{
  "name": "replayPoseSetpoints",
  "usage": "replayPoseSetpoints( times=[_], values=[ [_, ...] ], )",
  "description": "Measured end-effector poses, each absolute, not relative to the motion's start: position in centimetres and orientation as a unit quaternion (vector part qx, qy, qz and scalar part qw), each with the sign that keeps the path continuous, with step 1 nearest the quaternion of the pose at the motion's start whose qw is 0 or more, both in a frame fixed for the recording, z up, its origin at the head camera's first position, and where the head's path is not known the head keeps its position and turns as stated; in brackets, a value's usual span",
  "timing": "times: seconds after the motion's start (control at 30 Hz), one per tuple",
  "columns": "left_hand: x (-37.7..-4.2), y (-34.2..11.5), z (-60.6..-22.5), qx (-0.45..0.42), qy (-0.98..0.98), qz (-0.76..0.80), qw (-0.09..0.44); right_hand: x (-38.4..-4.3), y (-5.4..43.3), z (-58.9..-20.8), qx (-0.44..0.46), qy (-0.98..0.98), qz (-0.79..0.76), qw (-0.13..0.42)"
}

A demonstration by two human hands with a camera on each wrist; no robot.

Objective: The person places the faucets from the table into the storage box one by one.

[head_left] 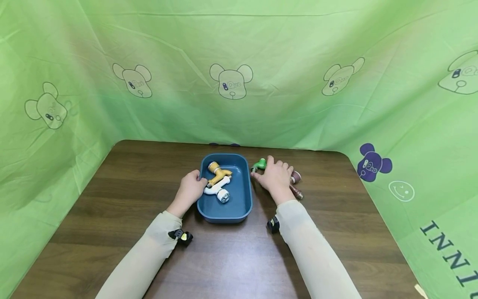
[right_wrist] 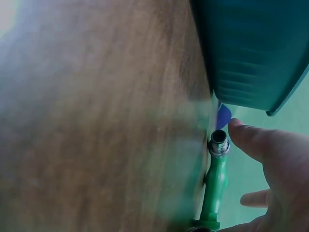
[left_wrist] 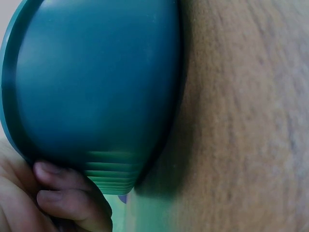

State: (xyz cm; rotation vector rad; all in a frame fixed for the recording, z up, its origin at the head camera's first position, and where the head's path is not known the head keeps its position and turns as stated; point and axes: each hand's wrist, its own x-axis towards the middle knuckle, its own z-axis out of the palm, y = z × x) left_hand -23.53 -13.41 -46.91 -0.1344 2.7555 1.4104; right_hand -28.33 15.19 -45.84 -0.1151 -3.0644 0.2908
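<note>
My left hand [head_left: 192, 188] grips the left rim of a blue plastic basin [head_left: 225, 212], its fingers curled against the outer wall in the left wrist view. In the basin lie a yellow tap [head_left: 223, 173] and a white tap [head_left: 214, 189], close together on the left side. My right hand [head_left: 277, 178] reaches over the table right of the basin, thumb and fingers spread. Beside its thumb is a green tap [right_wrist: 215, 186], lying on the table with its threaded end toward the basin in the right wrist view. My right hand partly hides this tap.
Just right of my right hand, a dark reddish tap [head_left: 297, 192] lies on the wooden table [head_left: 149, 178], partly covered by the hand. A green printed cloth [head_left: 231, 120] hangs behind and along both sides of the table. Each wrist carries a small black camera.
</note>
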Motion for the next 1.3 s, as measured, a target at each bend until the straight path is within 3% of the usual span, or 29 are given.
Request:
replayPoseSetpoints(
  times=[0.37, 1.3],
  values=[
    [-23.5, -13.5, -47.0, -0.044, 0.89, 0.453, 0.021, -28.8, 14.9, -45.5, -0.049, -0.994, 0.098, -0.015],
    [-23.4, -13.3, -46.7, -0.044, 0.888, 0.457, 0.018, -30.0, 14.2, -45.6, -0.1, -0.992, 0.063, -0.04]
  ],
)
